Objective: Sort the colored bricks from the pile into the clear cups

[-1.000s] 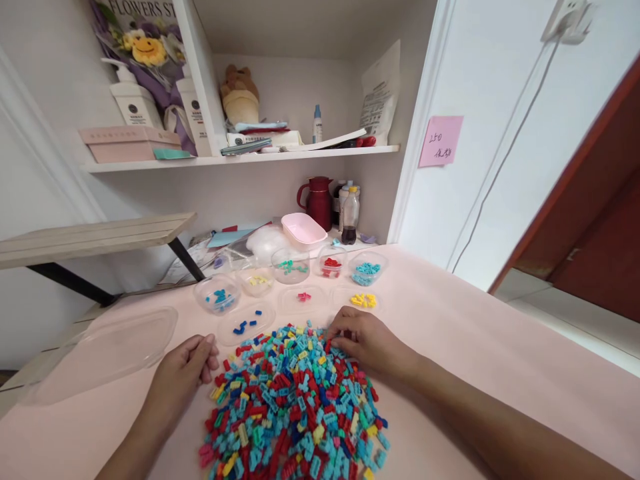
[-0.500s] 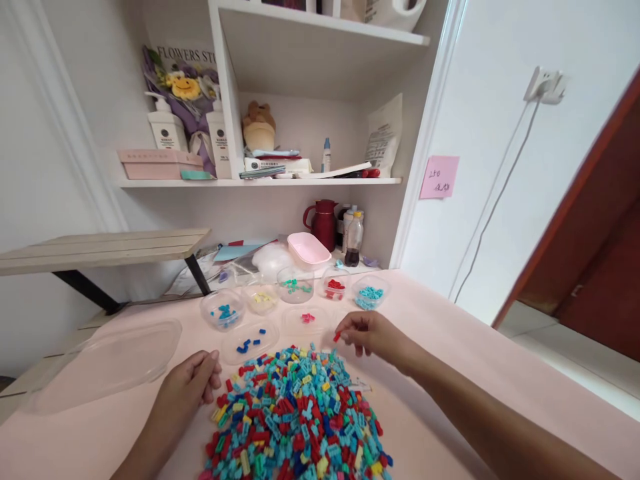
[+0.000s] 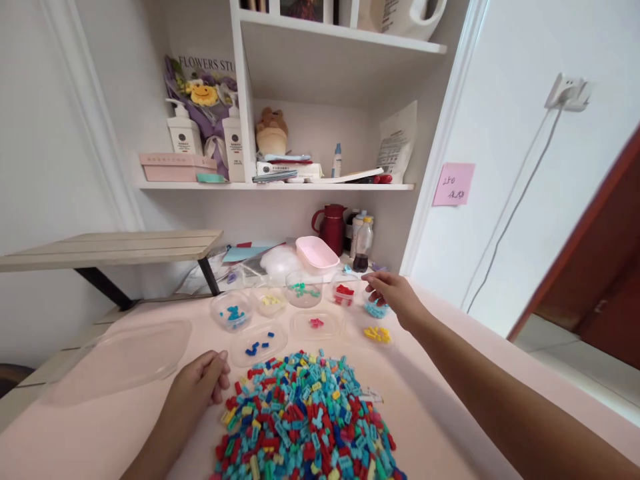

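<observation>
My left hand (image 3: 203,381) rests on the pink tabletop at the left edge of a heap of small plastic building bricks (image 3: 305,413), its fingers curled together and nothing showing in them. Over the light-blue bricks (image 3: 375,309) in their clear tub hovers my right hand (image 3: 393,297). Its fingertips point left, beside the clear tub of red bricks (image 3: 345,291); they look parted, with no brick visible between them. Yellow bricks (image 3: 377,334) lie just below that hand. The heap mixes red, light-blue, dark-blue, yellow, green and pink bricks.
Further clear containers hold blue bricks (image 3: 233,313), pale-yellow bricks (image 3: 271,301) and green bricks (image 3: 305,291). Flat lids carry dark-blue bricks (image 3: 257,345) and pink bricks (image 3: 316,323). A large clear lid (image 3: 125,353) lies left. Behind stand a pink basin (image 3: 317,253), red jug (image 3: 333,230) and bottle (image 3: 365,245).
My right hand took a red brick from the heap's far edge, then moved away to the red and light-blue tubs; the brick no longer shows. My left hand stays beside the heap. The view tilted up.
</observation>
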Action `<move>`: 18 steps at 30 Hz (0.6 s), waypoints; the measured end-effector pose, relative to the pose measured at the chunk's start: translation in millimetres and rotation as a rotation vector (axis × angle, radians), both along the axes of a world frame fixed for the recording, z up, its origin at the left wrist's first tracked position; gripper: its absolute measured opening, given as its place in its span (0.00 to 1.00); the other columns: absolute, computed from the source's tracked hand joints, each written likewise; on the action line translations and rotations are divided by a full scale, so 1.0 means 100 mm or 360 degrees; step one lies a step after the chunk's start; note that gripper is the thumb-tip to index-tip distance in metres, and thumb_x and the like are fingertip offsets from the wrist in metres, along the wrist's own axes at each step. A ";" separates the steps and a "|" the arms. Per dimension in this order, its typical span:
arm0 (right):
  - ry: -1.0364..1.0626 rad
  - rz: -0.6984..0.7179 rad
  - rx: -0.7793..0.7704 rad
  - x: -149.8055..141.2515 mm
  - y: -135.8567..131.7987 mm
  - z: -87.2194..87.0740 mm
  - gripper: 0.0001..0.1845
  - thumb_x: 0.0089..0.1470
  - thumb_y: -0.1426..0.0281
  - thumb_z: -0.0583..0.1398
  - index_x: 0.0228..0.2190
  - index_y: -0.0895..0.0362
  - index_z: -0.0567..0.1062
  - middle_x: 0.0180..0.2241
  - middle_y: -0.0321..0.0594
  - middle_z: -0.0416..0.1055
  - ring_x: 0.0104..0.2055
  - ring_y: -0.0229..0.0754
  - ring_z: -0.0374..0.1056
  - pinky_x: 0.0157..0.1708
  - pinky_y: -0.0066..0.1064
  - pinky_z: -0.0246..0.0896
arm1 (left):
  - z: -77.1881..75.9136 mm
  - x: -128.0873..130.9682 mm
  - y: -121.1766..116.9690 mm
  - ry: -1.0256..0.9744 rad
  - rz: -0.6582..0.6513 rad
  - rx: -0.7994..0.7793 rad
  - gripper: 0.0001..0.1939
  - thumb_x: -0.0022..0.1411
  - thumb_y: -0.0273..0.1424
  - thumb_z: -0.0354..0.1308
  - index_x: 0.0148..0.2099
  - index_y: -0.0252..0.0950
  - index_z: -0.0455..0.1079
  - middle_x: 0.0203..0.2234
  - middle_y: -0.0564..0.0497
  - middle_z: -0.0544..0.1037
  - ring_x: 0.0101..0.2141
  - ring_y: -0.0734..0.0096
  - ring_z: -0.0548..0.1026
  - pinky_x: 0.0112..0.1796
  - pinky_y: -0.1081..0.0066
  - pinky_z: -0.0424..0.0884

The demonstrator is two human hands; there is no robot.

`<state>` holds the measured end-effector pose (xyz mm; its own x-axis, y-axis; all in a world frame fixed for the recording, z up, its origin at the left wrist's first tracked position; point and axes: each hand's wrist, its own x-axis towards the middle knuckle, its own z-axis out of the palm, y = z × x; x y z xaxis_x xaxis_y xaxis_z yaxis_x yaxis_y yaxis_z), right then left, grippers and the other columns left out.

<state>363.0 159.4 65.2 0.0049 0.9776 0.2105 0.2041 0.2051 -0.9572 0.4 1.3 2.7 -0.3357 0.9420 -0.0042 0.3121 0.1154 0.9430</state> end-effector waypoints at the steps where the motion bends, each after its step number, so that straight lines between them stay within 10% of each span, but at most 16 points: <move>1: 0.0082 0.0133 -0.0020 0.00 -0.14 -0.02 0.16 0.53 0.60 0.61 0.37 0.59 0.75 0.26 0.38 0.71 0.21 0.34 0.65 0.20 0.26 0.57 | 0.00 0.00 0.00 0.0002 0.0004 0.0006 0.26 0.49 0.57 0.55 0.26 0.36 0.68 0.17 0.55 0.72 0.16 0.75 0.66 0.20 0.74 0.59; 8: 0.0090 0.0593 -0.0204 -0.08 -0.91 -0.22 0.18 0.54 0.56 0.60 0.35 0.59 0.76 0.23 0.34 0.68 0.20 0.33 0.62 0.23 0.27 0.57 | 0.02 0.04 -0.03 0.0001 -0.0013 0.0047 0.23 0.52 0.52 0.57 0.25 0.36 0.69 0.18 0.53 0.74 0.18 0.76 0.66 0.21 0.75 0.61; 18: -0.0176 0.0583 -0.0102 -0.03 -0.99 -0.32 0.20 0.57 0.54 0.57 0.38 0.57 0.76 0.24 0.35 0.67 0.22 0.35 0.63 0.22 0.27 0.55 | 0.02 0.08 -0.08 -0.0099 0.0075 0.0178 0.19 0.54 0.47 0.59 0.26 0.35 0.69 0.17 0.55 0.73 0.16 0.79 0.67 0.20 0.77 0.60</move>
<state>360.1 60.8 33.5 -0.3666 0.9215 0.1287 0.2309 0.2241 -0.9468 8.0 -6.8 4.5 -0.3821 0.9209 0.0775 0.2491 0.0219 0.9682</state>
